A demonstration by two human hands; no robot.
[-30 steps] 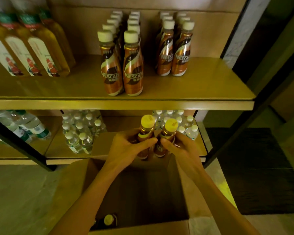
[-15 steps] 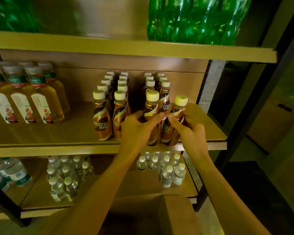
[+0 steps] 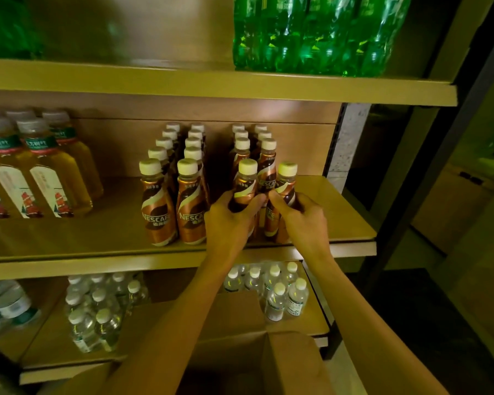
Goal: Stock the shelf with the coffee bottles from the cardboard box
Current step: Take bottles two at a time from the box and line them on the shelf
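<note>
Brown coffee bottles (image 3: 247,189) held near shelf (image 3: 351,220) edge, open room rightward

Bare shelf board (image 3: 345,212) is lying open right of my right hand (image 3: 303,220), and a wide gap is sitting between the amber bottles (image 3: 49,183) and the left coffee rows (image 3: 188,201). The upper shelf (image 3: 211,84) is capping my headroom; the cardboard box (image 3: 291,366) is standing in the way below.

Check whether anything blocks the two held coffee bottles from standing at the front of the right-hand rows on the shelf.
Nothing visible does. The left hand grips one coffee bottle, the right hand a second coffee bottle, both directly ahead of the right-hand rows; the shelf beside them shows only bare board.
</note>
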